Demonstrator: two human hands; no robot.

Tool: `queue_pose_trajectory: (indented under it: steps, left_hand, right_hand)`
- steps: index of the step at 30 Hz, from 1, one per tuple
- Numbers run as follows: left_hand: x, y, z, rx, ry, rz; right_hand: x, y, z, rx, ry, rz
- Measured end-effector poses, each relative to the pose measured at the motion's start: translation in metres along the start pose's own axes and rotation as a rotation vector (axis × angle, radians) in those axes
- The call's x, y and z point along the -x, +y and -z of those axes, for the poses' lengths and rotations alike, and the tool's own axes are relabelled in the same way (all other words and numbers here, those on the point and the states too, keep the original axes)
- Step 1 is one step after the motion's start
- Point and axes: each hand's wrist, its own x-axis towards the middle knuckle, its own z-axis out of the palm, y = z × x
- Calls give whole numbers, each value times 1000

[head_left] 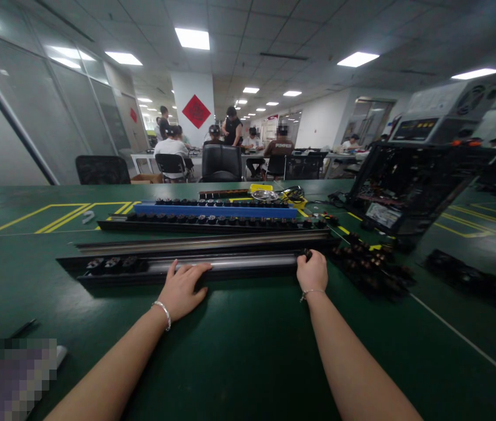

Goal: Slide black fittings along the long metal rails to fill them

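A long black metal channel lies across the green table in front of me. Several small black round parts sit in its left end. My left hand rests on the channel's near edge, fingers stretched into it and thumb apart. At the channel's right end my right hand is closed on a small black part, mostly hidden by the fingers. Just right of that hand is a heap of similar black parts.
Beyond the channel lie another empty-looking rail and a blue rail among rows of black parts. An open computer case stands at the right. A yellow tray and cables lie farther back. A pen is at the left.
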Motion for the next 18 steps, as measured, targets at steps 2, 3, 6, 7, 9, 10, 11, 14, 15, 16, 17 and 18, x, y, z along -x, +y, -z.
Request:
queue_pose_trajectory:
  steps: [2,3,6,7,9,10,11,14,15,16,17,18]
  left_hand:
    - [0,0,0,-5,7,-2]
    - [0,0,0,-6,10,-3]
    - [0,-1,0,-5,8,-1]
    - [0,-1,0,-4,6,1]
    - [-1,0,0,-2,4,5]
    - [-1,0,0,-3,3,6]
    - [-1,0,0,-4,2,8]
    - [-1,-1,-1,-7,4,5]
    - [-1,-1,-1,-8,5,2]
    - [0,-2,-1,-9,7,-2]
    - [0,-2,-2,-10,8,-7]
    - [0,-3,-2,-12,10,-11]
  right_hand:
    - [-2,2,0,-11,9,-14]
    - [-3,4,0,-18,16,-18]
    - [-8,10,1,-36,47,-16]
    - [-10,12,1,-38,61,-17]
    - [-14,18,2,-37,86,-24]
    - [-15,20,3,-36,97,-32]
    - [-17,22,4,-35,104,-42]
    - [-19,26,6,-31,108,-71]
    - [-20,27,8,-31,106,-61]
    - [-22,28,10,-32,106,-29]
    - [-24,29,14,-32,111,22]
    - [-27,31,19,-30,125,86]
